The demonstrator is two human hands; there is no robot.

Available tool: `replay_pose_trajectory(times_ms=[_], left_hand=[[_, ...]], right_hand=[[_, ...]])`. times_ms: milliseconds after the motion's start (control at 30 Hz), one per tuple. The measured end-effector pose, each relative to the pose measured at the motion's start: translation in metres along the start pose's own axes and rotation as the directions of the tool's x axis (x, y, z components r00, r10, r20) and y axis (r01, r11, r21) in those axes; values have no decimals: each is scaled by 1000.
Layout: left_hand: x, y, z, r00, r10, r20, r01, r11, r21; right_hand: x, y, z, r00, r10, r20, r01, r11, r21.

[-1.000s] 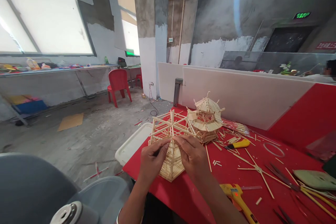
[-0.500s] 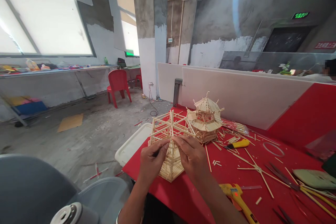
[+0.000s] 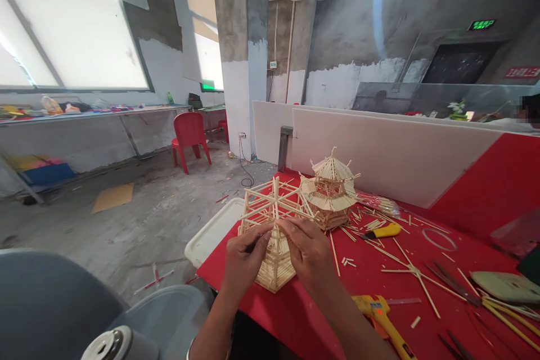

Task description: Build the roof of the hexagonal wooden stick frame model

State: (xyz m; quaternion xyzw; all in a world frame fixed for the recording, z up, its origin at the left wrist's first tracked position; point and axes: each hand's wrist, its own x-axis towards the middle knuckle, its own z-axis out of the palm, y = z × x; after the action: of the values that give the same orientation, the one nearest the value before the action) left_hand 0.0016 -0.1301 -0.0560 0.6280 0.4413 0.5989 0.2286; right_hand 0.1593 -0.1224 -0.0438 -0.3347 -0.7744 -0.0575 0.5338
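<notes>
A pale wooden-stick pavilion model (image 3: 275, 281) with an open, spoked top frame stands at the near left corner of the red table (image 3: 304, 320). My left hand (image 3: 247, 256) and my right hand (image 3: 310, 250) meet at its near corner. The thumb and fingers of both are pinched close together on the sticks there, and the fingertips hide the exact spot held. Just behind, to the right, sits a second stick pavilion (image 3: 331, 197) with two tiers of slatted roof and a pointed top.
Right of my hands lie a yellow utility knife (image 3: 386, 230), a crossed-stick star (image 3: 415, 271), a yellow glue gun (image 3: 382, 315), scissors (image 3: 458, 287) and loose sticks. A white panel (image 3: 379, 152) borders the table's back. A white tray (image 3: 211, 230) juts out left; a grey chair (image 3: 54, 304) stands nearby.
</notes>
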Motion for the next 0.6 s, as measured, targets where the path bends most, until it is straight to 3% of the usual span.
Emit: replay_pose_trajectory(times_ms=[600], left_hand=[[-1, -4, -1, 1000, -9, 4, 9, 1000, 19]], right_hand=[[0, 1, 0, 1000, -6, -8, 6, 1000, 8]])
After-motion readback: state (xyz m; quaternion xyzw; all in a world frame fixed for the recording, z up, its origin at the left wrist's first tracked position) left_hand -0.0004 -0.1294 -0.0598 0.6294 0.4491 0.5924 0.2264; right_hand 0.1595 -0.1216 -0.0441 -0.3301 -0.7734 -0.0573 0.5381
